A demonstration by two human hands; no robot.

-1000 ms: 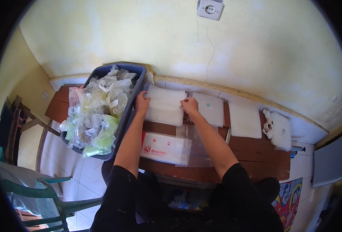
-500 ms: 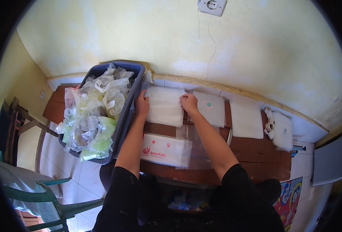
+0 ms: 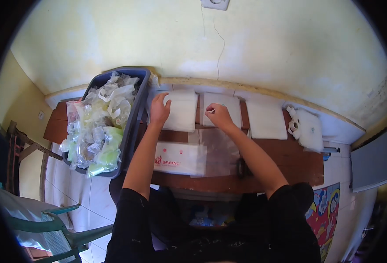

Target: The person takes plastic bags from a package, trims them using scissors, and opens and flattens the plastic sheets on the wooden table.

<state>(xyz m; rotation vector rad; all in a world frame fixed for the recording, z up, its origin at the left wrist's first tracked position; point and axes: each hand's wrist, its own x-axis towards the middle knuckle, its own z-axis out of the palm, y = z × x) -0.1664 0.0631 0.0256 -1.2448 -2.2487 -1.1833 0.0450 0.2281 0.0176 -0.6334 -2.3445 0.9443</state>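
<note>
My left hand (image 3: 160, 109) rests at the left edge of a stack of clear plastic bags (image 3: 182, 115), its fingers apart. My right hand (image 3: 218, 116) hovers over the near part of a second bag stack (image 3: 224, 100), its fingers pinched together. A small whitish bit shows at those fingertips, too small to name. Closer to me lie a white plastic pack printed BAWANG in red (image 3: 180, 151) and some loose clear bags (image 3: 217, 149), partly behind my right forearm.
A dark tub (image 3: 134, 116) heaped with crumpled plastic bags (image 3: 101, 127) stands left. More bag stacks (image 3: 267, 120) (image 3: 311, 131) lie right on the brown wooden table (image 3: 285, 162). A green chair (image 3: 49, 223) is at lower left; the wall (image 3: 171, 44) is behind.
My right hand has left the first stack's right edge and moved over the second stack. My left hand's fingers have spread at the first stack's left side. The view has shifted slightly.
</note>
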